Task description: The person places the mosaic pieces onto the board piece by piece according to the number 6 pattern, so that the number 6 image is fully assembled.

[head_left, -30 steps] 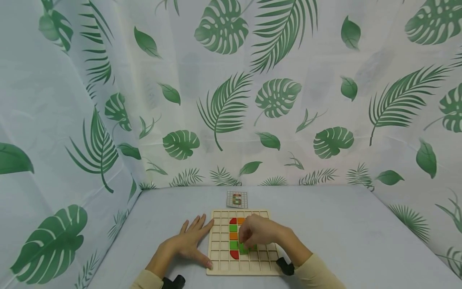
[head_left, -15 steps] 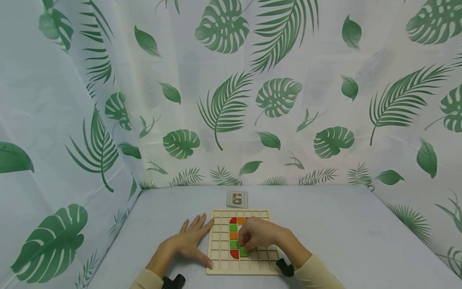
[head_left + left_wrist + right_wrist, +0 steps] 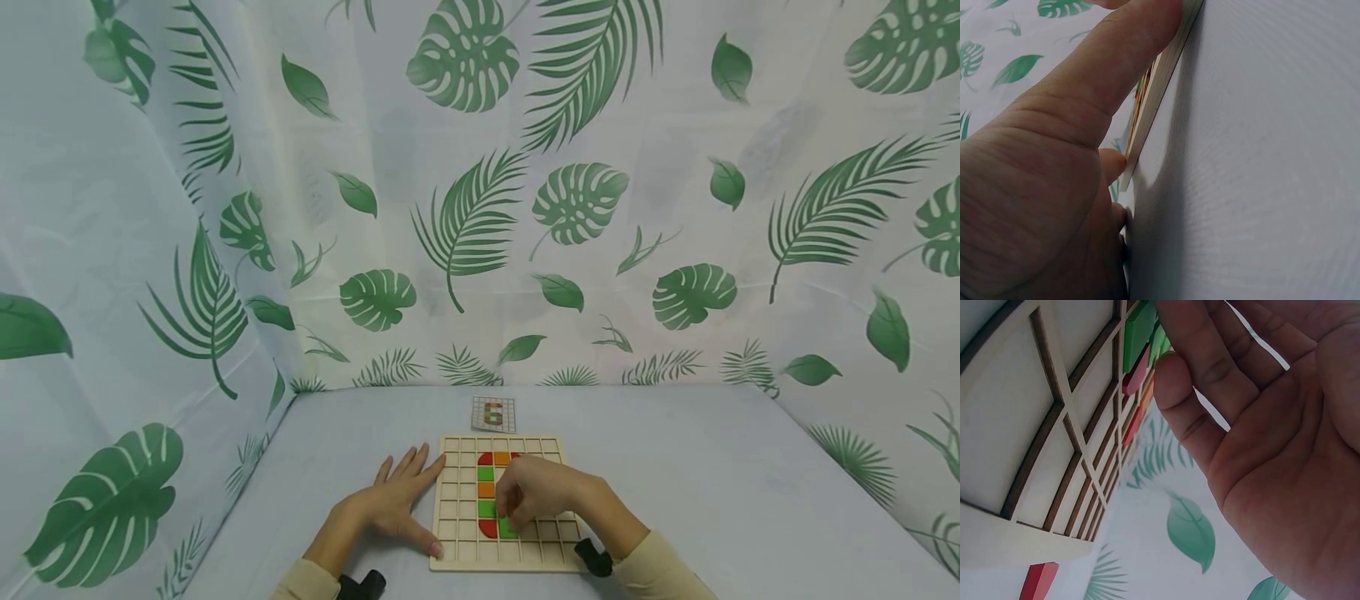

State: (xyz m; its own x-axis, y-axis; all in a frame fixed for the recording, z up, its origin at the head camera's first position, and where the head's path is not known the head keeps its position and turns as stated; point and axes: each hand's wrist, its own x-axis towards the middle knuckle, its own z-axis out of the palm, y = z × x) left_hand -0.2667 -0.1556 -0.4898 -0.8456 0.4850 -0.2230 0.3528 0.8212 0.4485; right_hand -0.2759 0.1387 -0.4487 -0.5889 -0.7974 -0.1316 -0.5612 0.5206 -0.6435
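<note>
A pale wooden grid board [image 3: 465, 554] lies on the table, with red, orange and green tiles set in its cells. My right hand [image 3: 542, 487] is over the board's middle, fingers curled, its fingertips pinching a green square tile [image 3: 507, 528] in the lower row, beside a red rounded tile [image 3: 487, 528]. In the right wrist view that green tile [image 3: 1139, 337] stands a little above the grid, near the fingertips. My left hand [image 3: 397, 504] rests spread at the board's left side, thumb [image 3: 1129, 56] and forefinger touching its edge. Cells under my right hand are hidden.
Behind the board lies a small card [image 3: 492, 414] printed with a coloured grid figure. A loose red piece [image 3: 1039, 581] shows past the board's edge in the right wrist view. A leaf-printed cloth [image 3: 480, 208] hangs around the table.
The green tile under my right fingertips has come slightly lower and nearer, lining up beside the red rounded tile. My right hand has shifted down only a little; the left has stayed put.
</note>
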